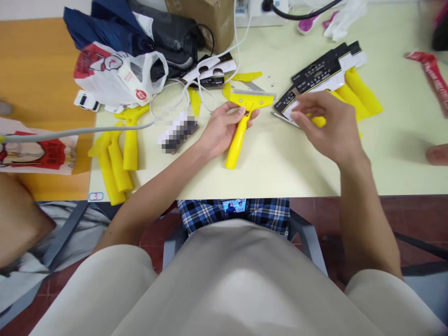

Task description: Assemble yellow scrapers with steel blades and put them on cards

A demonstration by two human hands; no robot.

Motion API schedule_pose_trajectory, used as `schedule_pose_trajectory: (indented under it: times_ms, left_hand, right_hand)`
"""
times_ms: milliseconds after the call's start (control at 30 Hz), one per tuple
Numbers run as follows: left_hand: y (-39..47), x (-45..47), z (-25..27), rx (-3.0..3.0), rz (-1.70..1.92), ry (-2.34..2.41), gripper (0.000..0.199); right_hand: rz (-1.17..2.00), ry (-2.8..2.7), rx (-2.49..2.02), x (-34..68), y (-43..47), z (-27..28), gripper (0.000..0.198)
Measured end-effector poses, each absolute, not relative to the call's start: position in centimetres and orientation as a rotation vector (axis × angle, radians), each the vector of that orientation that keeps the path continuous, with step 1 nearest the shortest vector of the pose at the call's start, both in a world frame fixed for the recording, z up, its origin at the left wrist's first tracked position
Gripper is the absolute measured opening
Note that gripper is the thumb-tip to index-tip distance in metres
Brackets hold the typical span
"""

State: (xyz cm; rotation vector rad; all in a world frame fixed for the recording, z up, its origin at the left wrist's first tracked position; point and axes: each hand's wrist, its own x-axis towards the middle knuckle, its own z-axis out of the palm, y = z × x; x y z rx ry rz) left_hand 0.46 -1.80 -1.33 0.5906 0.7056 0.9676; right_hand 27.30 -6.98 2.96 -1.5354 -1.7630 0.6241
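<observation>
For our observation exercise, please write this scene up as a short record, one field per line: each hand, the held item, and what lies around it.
Left hand: closed around the neck of a yellow scraper
Scraper pose: blade end pointing away from the person, handle toward the near edge
Right hand: fingers curled, by black card packaging; whether it holds something small is unclear
Tabletop: pale
Left side: yellow handles, white-and-red plastic bag
Right side: yellow tubes, red wrapper
Back: cardboard box

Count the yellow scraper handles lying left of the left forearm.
3 visible: the rightmost handle, the middle handle and the leftmost handle, side by side; more could be hidden.
</observation>
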Motion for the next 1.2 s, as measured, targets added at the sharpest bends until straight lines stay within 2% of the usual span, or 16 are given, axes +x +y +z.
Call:
schedule_pose_trajectory:
  times_ms: [100,200,533,967,1200]
  left_hand:
    - [-1.9,0.5,-1.4,0.59,0.97,0.679,0.017]
    - [-1.8,0.4,-1.5,0.597,0.979,0.646,0.016]
    - [-1.6,0.2,-1.7,0.57,0.96,0.662,0.022]
    - [-1.7,0.6,-0.8,0.421,0.96,0.837,0.038]
    - [-1.8,0.8,-0.6,0.375,0.916,0.872,0.026]
  right_hand:
    - [1.009,-1.533,-1.377,24.4,-4.1,2.7,0.043]
    - [1.196,-1.373,-1.302,23.3,-2.4,2.2,0.045]
    - [1.279,-1.23,-1.286,23.9,-1.2,0.5,0.035]
    - [1.35,-1.21,-1.314,24.1,-1.3,0.9,0.035]
    - [1.357,-1.155,-1.231,23.7,-1.4,0.9,0.018]
